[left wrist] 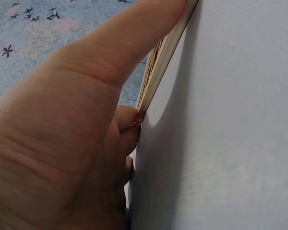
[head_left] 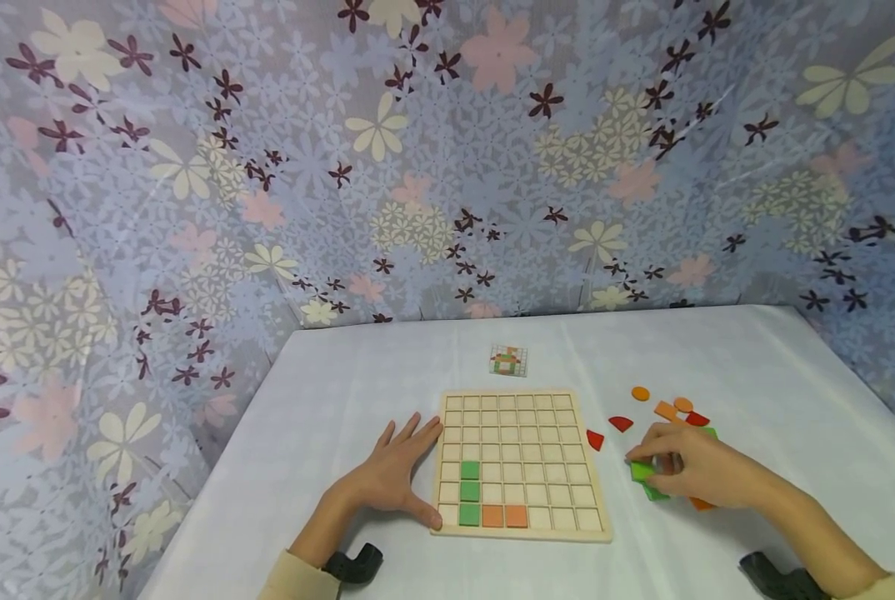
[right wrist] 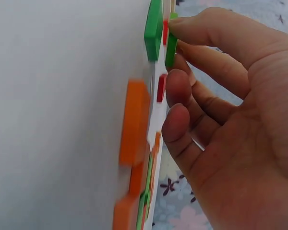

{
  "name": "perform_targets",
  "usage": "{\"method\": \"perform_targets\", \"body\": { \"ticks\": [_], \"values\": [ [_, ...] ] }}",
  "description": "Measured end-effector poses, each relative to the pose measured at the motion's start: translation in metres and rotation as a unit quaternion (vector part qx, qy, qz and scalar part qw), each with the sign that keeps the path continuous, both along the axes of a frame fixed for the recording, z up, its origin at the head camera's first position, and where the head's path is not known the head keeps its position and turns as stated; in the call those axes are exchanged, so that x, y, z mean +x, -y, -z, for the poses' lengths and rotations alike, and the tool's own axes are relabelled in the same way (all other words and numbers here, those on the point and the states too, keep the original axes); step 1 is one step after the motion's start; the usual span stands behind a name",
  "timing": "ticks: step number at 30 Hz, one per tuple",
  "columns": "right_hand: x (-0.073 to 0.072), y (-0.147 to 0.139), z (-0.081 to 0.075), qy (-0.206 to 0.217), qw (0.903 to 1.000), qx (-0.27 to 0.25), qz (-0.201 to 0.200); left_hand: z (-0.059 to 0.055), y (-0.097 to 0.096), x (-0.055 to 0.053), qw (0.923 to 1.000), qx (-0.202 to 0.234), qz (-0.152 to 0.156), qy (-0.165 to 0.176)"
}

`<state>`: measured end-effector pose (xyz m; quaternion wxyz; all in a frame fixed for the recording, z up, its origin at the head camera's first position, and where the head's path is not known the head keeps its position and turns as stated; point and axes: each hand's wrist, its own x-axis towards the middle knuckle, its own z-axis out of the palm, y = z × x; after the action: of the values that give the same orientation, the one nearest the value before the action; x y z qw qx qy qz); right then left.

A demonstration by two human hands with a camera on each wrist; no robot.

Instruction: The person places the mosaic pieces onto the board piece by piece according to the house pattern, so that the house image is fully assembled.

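My left hand [head_left: 389, 477] lies with spread fingers at the left edge of a wooden grid board [head_left: 526, 535]; thumb and fingertips touch its rim. In the left wrist view, the thumb [left wrist: 129, 36] lies along the board's side. My right hand [head_left: 710, 468] pinches a light green square tile [head_left: 642, 472] between thumb and fingers. Just below that tile is a darker green tile [head_left: 655, 493], on the cloth. The board's lower left holds three green squares in a column, the lowest being a green square [head_left: 469, 514], with two orange squares [head_left: 504, 516] beside it.
A small picture card [head_left: 508, 360] lies behind the board. Red quarter-round pieces [head_left: 621, 424], orange discs [head_left: 640, 393] and an orange square [head_left: 666, 411] are scattered at the right. Orange tiles [right wrist: 134, 122] lie under the right hand. Flowered cloth [head_left: 447, 167] hangs behind the table.
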<state>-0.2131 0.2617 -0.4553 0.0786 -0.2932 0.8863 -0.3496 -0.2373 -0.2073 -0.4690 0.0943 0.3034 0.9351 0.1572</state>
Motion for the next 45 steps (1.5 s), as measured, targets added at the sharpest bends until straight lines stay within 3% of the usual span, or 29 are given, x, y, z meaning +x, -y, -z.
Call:
{"method": "perform_targets", "body": {
  "ticks": [5,21,45],
  "values": [
    [0.001,0.012,-0.002,-0.024,0.9993,-0.005,-0.028,0.001,0.000,0.000,1.0000,0.002,-0.002,0.003],
    [0.001,0.040,-0.009,-0.021,0.9990,0.034,-0.020,-0.001,0.001,-0.001,1.0000,0.001,-0.004,0.002],
    [0.002,0.079,-0.003,0.028,0.9913,-0.052,-0.117,0.004,0.002,-0.002,1.0000,-0.001,0.002,-0.004]
  ]
}}
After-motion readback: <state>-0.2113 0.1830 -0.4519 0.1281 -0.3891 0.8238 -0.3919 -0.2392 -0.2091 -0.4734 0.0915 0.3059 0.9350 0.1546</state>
